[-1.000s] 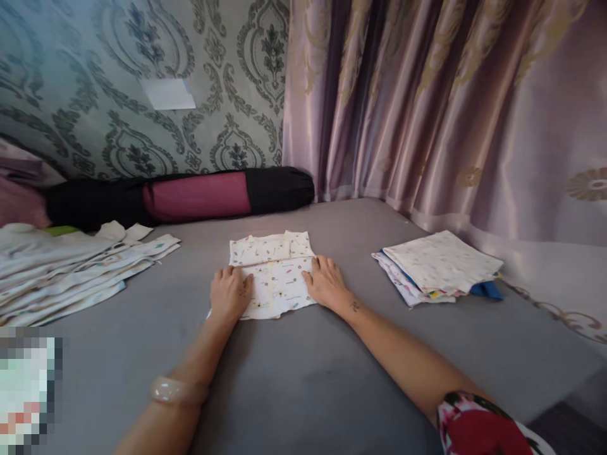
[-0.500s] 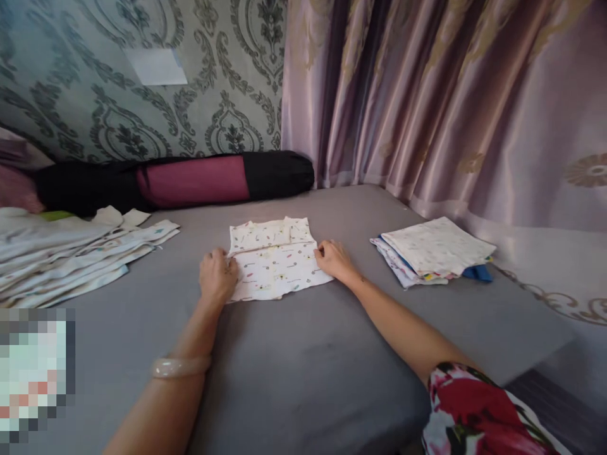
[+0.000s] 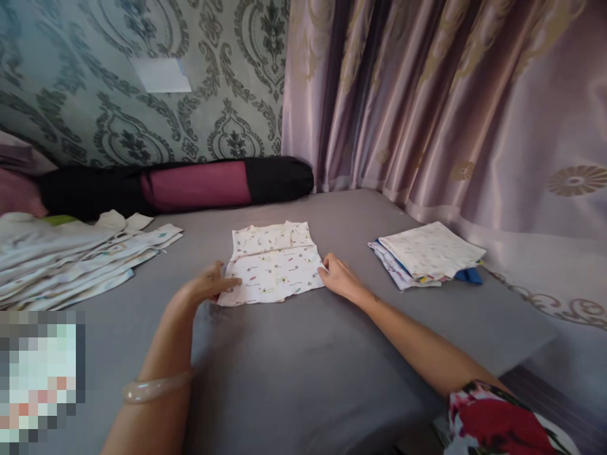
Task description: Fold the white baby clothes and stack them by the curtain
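Note:
A small white printed garment (image 3: 272,268) lies flat on the grey bed sheet (image 3: 294,354), its far part folded over toward me. My left hand (image 3: 208,283) is at its near left edge, the thumb stretched over the cloth and apart from the fingers. At the right edge, my right hand (image 3: 339,276) pinches the fabric between thumb and fingers. A bangle circles my left forearm.
Several pale garments (image 3: 80,262) lie layered at the left. A folded cloth stack (image 3: 429,253) sits to the right. Along the patterned wall lies a long black and maroon bag (image 3: 199,184). Purple curtains (image 3: 360,95) hang at the back right. A blurred patch covers the lower left corner.
My left hand has moved down the garment's left edge, its thumb now stretched out over the cloth. My right hand has slid slightly nearer along the right edge.

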Action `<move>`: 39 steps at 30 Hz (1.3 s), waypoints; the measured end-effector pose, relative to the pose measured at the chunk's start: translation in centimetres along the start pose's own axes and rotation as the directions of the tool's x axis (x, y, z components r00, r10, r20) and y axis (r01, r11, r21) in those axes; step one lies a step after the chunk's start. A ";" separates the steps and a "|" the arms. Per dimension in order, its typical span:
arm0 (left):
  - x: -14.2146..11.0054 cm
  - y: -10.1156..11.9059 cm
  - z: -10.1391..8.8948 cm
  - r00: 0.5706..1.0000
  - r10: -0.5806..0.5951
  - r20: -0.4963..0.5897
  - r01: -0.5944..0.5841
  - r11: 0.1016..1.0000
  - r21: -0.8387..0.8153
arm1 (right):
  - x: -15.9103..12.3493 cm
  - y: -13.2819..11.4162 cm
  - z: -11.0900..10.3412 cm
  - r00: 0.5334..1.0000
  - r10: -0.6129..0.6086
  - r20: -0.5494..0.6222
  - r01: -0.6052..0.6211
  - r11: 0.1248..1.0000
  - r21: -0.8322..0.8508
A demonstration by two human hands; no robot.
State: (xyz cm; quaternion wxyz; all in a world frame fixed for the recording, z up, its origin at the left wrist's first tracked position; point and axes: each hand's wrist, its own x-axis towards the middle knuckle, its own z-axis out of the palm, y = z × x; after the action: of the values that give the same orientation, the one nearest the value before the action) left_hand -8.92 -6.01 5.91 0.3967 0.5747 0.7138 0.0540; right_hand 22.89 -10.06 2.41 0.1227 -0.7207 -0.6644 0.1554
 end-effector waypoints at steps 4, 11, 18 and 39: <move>-2.1 -0.4 -0.9 0.971 0.081 0.223 -0.062 0.994 -0.091 | 0.2 0.5 -0.4 0.994 -0.109 0.011 0.106 0.978 0.181; -1.8 -2.1 -2.0 0.925 0.225 0.305 -0.173 0.967 -0.189 | -0.3 1.9 -1.6 0.920 -0.318 0.227 0.244 0.921 0.305; -0.8 -2.6 -1.9 0.904 0.333 0.268 -0.264 0.928 -0.263 | -0.5 2.7 -1.8 0.864 -0.477 0.162 0.462 0.878 0.126; 3.6 -2.3 -0.1 0.812 0.488 -0.321 -0.545 0.831 -0.115 | 5.4 0.4 -0.1 0.917 -0.303 -0.259 0.377 0.869 0.320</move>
State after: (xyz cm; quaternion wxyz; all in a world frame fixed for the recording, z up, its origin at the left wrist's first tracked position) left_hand -10.85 -3.66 2.93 0.3189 0.6907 0.5690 0.3121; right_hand 23.69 -4.75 2.05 0.3459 -0.5684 -0.7250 0.1781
